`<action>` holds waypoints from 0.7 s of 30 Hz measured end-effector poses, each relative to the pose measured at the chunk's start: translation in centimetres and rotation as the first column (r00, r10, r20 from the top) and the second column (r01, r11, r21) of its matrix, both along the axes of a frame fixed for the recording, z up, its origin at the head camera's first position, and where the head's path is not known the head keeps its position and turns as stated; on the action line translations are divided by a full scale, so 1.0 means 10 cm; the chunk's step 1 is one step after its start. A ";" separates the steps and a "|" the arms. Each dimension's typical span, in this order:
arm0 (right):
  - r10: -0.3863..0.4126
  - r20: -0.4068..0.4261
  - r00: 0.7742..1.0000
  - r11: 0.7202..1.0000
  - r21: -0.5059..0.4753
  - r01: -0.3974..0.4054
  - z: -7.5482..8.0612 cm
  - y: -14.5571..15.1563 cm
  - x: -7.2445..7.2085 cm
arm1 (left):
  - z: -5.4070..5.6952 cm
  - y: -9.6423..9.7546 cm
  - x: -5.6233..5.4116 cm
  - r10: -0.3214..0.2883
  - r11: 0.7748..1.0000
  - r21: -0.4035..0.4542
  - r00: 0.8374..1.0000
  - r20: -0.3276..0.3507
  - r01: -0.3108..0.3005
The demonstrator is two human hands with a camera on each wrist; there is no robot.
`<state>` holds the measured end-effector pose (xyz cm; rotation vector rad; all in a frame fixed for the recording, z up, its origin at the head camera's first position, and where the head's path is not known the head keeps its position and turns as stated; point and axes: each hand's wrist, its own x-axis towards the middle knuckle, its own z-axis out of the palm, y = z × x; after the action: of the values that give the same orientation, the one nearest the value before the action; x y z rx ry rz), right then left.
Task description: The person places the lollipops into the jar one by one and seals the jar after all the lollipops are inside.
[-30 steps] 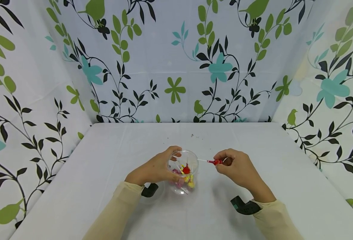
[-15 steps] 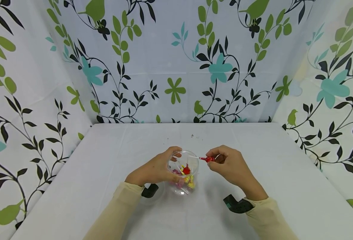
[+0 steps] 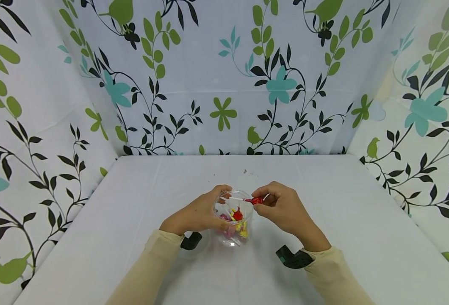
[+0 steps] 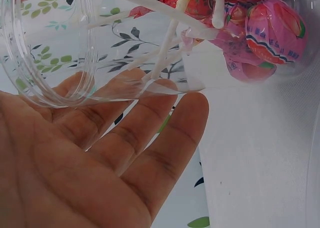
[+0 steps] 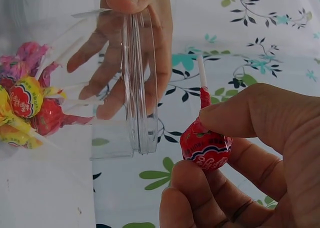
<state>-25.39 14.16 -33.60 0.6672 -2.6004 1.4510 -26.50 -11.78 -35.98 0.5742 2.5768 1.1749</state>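
Note:
In the head view my left hand [image 3: 195,215] grips a clear plastic jar [image 3: 228,242] from its left side, thumb in front and fingers behind. Several wrapped lollipops lie low in it, among them a pink lollipop [image 4: 277,33] and a yellow lollipop [image 5: 26,97], with white sticks pointing up. The jar's mouth is uncovered. My right hand [image 3: 287,209] pinches a red-wrapped lollipop [image 5: 206,150] by its round head between thumb and fingers. Its white stick points left, overlapping the jar's opening in the head view; in the right wrist view it stands just outside the rim [image 5: 142,83].
A faint, clear round edge [image 3: 206,246] shows on the white table [image 3: 133,254] beside the left wrist. A few dark specks [image 3: 245,171] mark the cloth toward the back. Leaf-patterned curtains [image 3: 224,76] enclose the table behind and at both sides.
My right hand has moved left with the red lollipop, bringing its stick from beside the jar to across its mouth. The left hand and jar have stayed in place.

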 end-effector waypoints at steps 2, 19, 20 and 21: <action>0.008 -0.006 1.000 1.000 -0.012 -0.008 0.00 -0.02 0.01 | 0.00 0.00 0.00 0.000 1.000 0.005 1.000 0.003 0.000; -0.030 -0.098 0.995 1.000 0.004 0.031 -0.05 0.00 0.02 | -0.02 -0.02 -0.01 -0.017 1.000 0.024 1.000 -0.015 0.017; -0.035 -0.101 0.994 0.999 0.003 0.035 -0.06 0.01 0.02 | -0.01 -0.01 -0.01 -0.016 1.000 0.021 1.000 -0.013 0.016; -0.037 -0.103 0.994 0.999 0.002 0.037 -0.06 0.02 0.02 | -0.01 -0.01 -0.01 -0.017 1.000 0.021 1.000 -0.012 0.017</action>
<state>-25.24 14.31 -34.19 0.6721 -2.5245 1.3631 -26.62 -11.92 -36.11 0.6083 2.5674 1.1982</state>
